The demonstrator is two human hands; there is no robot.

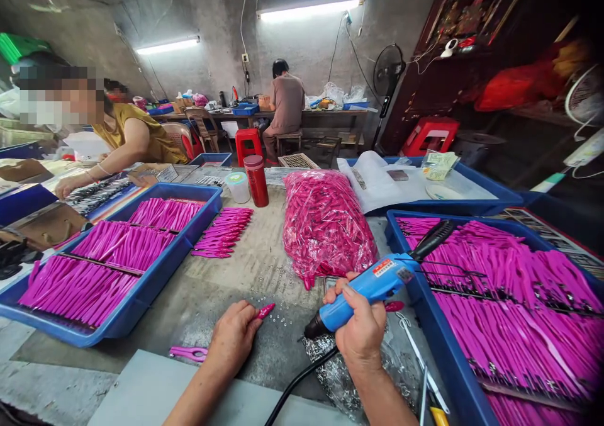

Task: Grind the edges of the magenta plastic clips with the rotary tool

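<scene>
On the worn grey table (198, 306), the left hand (232, 338) has its fingers pinched on a small, shiny, dark pink plastic piece (267, 311), and the tip pokes out past them. Tiny round silver rings (284, 317) lie scattered just beside it. The right hand (361, 319) has its fingers wrapped around a blue, tube-shaped power tool (372, 286) with a black nose, near a clear bag of little shiny metal bits (323, 360). Past both hands sits a big see-through plastic bag (328, 224) full of dark pink bits, between a long blue plastic tray (146, 291) on the left and another blue plastic tray (438, 344) on the right
</scene>
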